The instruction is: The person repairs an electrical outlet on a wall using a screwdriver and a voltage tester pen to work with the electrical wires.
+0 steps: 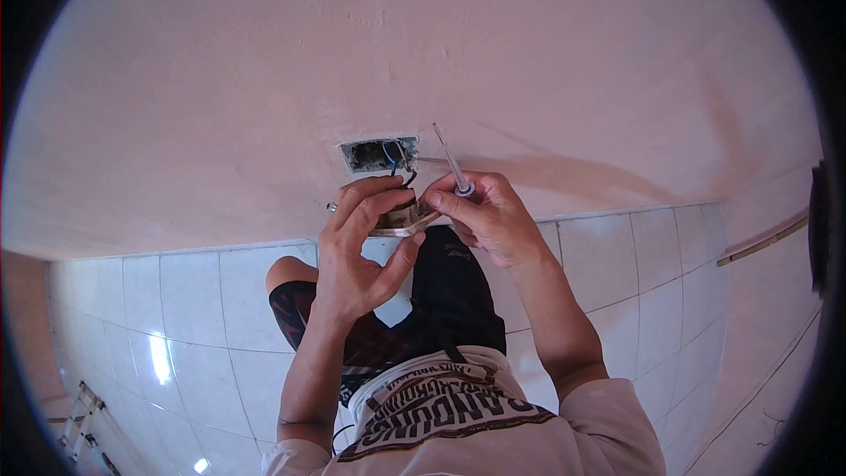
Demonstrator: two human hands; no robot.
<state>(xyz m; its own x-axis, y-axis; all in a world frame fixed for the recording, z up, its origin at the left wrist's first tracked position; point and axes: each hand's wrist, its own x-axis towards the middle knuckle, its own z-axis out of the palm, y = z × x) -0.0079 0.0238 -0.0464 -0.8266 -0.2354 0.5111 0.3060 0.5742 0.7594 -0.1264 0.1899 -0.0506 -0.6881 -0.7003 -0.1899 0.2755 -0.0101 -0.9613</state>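
Note:
My left hand (357, 234) is closed round a socket or switch plate (404, 231), its back side with the fittings turned up toward the wall. A slim screwdriver (450, 159) with a clear shaft is held in my right hand (485, 216), its tip pointing up and away from the plate. The thumb and index finger of that hand pinch close to the plate's right side, where small details are hidden. A blue wire (392, 159) and a dark wire (411, 178) run from the recessed wall box (366, 156) down to the plate.
The pink wall (220, 106) rises just in front of my hands. Below lies a white tiled floor (194, 300), with my bent legs over it. A ladder (84, 423) is at the lower left, and a wooden strip (762, 241) lies along the right side.

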